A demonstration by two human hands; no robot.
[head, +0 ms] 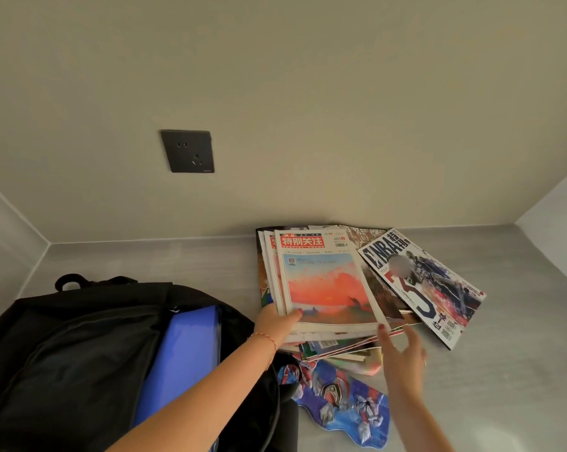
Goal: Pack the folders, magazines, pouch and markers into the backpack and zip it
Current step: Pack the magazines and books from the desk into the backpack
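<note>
The left hand [275,321] grips the near left corner of the top magazines [324,288], thumb on the sunset cover, fingers curled beneath. The right hand [402,350] has its fingers spread loosely, one fingertip touching the stack's near right edge. The open backpack [63,353] on the counter [520,370] holds a blue folder [184,360]; the patterned pouch [344,402] lies beside it.

Both forearms were bare; the left hand [275,322] wore 1 thin red-and-gold wrist cord, and red-painted nails showed.
</note>
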